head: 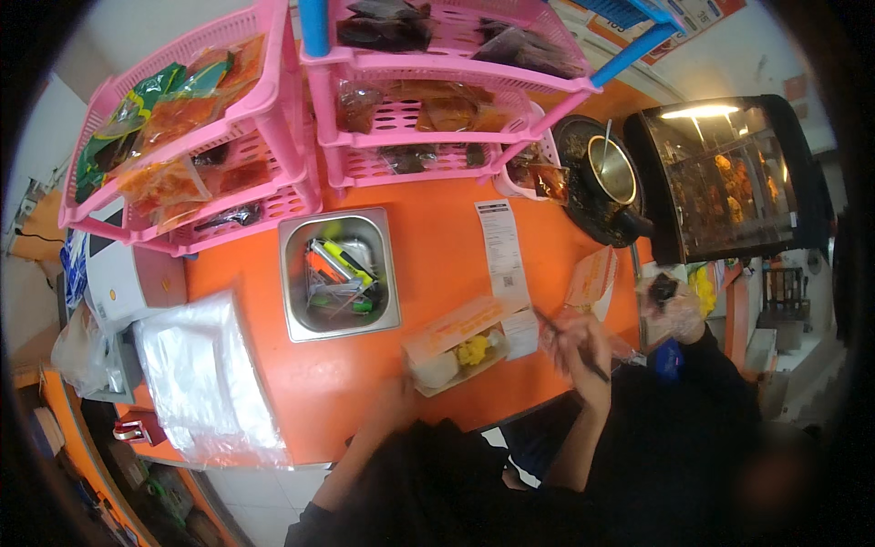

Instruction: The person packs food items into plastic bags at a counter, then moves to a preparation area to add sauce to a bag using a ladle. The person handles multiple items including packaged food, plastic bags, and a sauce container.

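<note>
A paper food box (pixel 456 328) sits before me on the orange counter, its printed lid raised. Inside it are white rice (pixel 436 370) and a crumbly yellow food (pixel 473 350). My left hand (pixel 398 396) is at the left end of the box; it is blurred, and its fingers are hard to make out. To the right of the box, my right hand (pixel 586 352) grips a dark, pen-like stick (pixel 593 364), with its far end towards a printed paper slip (pixel 502 249). The slip lies flat behind the box and passes partly behind its lid.
A steel pan (pixel 395 301) of pens and markers stands left of the slip. Clear plastic bags (pixel 205 376) lie farther left. Pink racks (pixel 410 137) hold packets behind. A co-worker's gloved hand (pixel 683 318), a second box (pixel 589 280), a stone mortar (pixel 577 154) and a lit display case (pixel 731 178) are right.
</note>
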Available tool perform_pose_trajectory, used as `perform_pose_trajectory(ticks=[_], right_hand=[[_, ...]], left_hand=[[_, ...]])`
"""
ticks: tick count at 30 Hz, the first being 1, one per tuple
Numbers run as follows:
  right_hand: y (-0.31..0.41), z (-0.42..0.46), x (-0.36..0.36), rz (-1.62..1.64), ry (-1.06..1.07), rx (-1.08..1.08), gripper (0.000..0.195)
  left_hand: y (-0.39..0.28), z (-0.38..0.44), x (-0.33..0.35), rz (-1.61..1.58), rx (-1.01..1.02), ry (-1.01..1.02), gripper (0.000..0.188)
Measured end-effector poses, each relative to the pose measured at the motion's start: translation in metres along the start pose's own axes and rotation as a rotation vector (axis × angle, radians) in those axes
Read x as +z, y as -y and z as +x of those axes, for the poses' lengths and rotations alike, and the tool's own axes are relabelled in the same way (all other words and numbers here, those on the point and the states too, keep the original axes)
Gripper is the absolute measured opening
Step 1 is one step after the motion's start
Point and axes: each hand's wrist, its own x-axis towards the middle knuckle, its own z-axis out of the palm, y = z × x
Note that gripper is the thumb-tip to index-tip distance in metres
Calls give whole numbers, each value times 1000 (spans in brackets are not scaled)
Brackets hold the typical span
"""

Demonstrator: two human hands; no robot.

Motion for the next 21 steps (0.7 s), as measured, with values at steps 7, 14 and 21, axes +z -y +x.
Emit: perform_pose_trajectory(ticks=[7,14,21], right_hand=[[-77,83,-7,-296,-183,-191,11],[-125,132,4,-231,10,-106,6],[-134,148,-1,-104,63,-128,4]], left_hand=[[-75,-31,-66,718,122,82,31],[-73,-17,94,441,544,553,24],[-84,48,162,1071,849,-37,48]])
